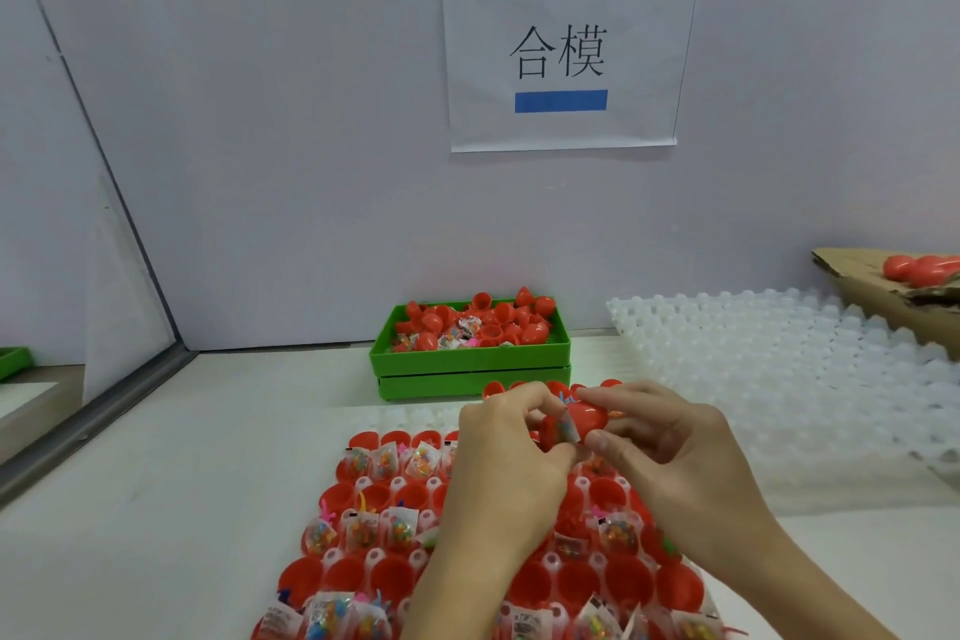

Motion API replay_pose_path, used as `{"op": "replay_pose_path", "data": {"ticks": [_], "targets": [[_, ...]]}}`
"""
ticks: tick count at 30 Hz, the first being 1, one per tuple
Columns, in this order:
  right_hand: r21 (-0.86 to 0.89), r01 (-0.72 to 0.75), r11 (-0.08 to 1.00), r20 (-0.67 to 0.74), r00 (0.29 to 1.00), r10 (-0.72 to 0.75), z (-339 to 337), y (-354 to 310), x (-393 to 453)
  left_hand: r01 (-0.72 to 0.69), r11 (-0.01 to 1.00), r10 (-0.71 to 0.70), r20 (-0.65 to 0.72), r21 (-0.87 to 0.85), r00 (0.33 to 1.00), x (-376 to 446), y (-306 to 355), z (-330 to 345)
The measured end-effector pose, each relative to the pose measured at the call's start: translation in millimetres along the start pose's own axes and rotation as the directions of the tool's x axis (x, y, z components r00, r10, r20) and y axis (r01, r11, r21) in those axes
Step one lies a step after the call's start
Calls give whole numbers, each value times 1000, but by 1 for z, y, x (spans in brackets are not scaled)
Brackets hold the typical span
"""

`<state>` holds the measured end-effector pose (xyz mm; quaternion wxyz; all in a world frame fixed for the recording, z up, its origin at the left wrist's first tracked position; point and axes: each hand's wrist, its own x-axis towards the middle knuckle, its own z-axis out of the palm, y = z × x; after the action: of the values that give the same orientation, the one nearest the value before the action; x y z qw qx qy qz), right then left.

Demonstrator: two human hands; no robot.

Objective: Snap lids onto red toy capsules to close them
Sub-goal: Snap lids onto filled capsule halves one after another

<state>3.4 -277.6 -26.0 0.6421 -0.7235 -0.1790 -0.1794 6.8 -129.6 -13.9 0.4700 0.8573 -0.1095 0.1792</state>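
While both hands work above the white dimpled tray of open red halves, the left hand pinches a red plastic capsule half; the right hand grips one red lid against it.

Head cam, fwd & down, close over table

Bright, even light, seemingly from overhead; shadows faint. Wide-angle bending tilts the left edge; near corners look slightly soft.
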Motion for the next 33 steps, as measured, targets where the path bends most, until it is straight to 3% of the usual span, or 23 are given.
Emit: {"op": "replay_pose_path", "data": {"ticks": [21,29,33], "targets": [[51,-11,999,-40,999,13,-6,-1,3,-153,981,160,52,-122,986,-1,4,-1],[-21,24,999,-69,997,-25,-5,2,5,-135,982,148,99,-132,984,0,0,5],[-15,35,999,-56,998,-36,-6,-1,4,-115,976,122,25,-186,992,1,-1,5]]}}
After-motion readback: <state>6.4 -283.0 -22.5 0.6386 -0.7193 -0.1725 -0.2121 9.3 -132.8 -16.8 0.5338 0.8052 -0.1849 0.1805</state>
